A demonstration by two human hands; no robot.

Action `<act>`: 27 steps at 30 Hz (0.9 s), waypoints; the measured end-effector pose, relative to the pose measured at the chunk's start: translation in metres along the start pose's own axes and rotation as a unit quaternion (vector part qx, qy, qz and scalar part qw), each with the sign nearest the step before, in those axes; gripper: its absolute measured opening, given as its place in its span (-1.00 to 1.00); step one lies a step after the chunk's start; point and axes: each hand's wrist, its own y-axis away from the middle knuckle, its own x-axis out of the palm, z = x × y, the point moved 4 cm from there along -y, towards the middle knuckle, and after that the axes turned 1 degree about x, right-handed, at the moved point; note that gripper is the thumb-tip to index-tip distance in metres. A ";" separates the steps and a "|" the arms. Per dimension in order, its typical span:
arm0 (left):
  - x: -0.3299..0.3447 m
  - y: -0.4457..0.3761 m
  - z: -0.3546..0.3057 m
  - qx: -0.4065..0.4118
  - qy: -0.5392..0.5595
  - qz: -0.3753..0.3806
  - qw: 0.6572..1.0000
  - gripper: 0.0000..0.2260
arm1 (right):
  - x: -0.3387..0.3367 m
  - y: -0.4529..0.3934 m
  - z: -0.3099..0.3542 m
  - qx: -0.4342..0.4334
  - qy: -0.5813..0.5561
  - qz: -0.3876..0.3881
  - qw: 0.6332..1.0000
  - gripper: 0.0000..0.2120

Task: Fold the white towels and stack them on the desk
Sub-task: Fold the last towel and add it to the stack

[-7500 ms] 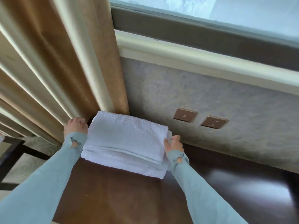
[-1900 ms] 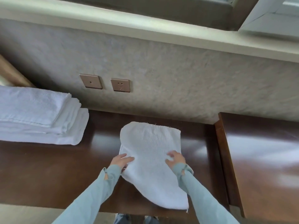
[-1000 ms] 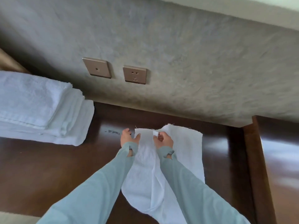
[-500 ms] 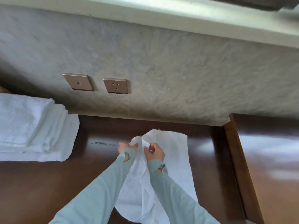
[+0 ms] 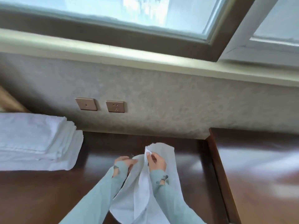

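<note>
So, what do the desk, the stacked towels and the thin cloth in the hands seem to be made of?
Desk: dark wood or veneer, glossy, since it reflects window light.
Stacked towels: thick white terry, probably cotton, with a fuzzy pile.
Thin cloth: smoother white fabric, thin and limp; the fibre is unclear.

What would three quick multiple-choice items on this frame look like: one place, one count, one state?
1. Where is the folded towel stack?
A. far left of the desk
B. on the window sill
C. on the floor

2. How many wall plates sit above the desk?
A. one
B. two
C. four

3. What is the right hand doing?
A. resting flat
B. pinching the loose towel
C. touching the stack

Key: 1 A, it lies at the desk's left end. 2 B, two plates side by side. 3 B, fingers hold a towel corner.
</note>
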 end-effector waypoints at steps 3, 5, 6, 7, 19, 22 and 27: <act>-0.007 0.038 -0.014 0.068 0.064 -0.016 0.995 -0.82 | -0.007 0.008 0.016 -0.012 0.020 0.032 0.999 -0.71; -0.005 0.056 -0.022 0.092 0.123 0.003 0.988 -0.82 | -0.013 0.010 0.029 -0.023 0.035 0.021 0.999 -0.68; -0.003 0.065 -0.027 0.097 0.144 0.015 0.985 -0.85 | -0.017 0.011 0.037 -0.031 0.034 0.006 0.999 -0.70; 0.001 0.074 -0.032 0.102 0.166 0.029 0.980 -0.88 | -0.020 0.013 0.047 -0.044 0.024 -0.008 0.999 -0.75; 0.015 0.107 -0.081 0.179 0.219 0.080 0.956 -0.93 | -0.043 0.014 0.108 -0.120 -0.001 -0.042 0.992 -0.89; 0.015 0.106 -0.082 0.186 0.224 0.077 0.954 -0.91 | -0.054 0.014 0.112 -0.096 -0.018 -0.070 0.993 -0.88; 0.015 0.110 -0.091 0.202 0.219 0.074 0.952 -0.90 | -0.074 0.019 0.121 -0.130 -0.051 -0.106 0.985 -0.76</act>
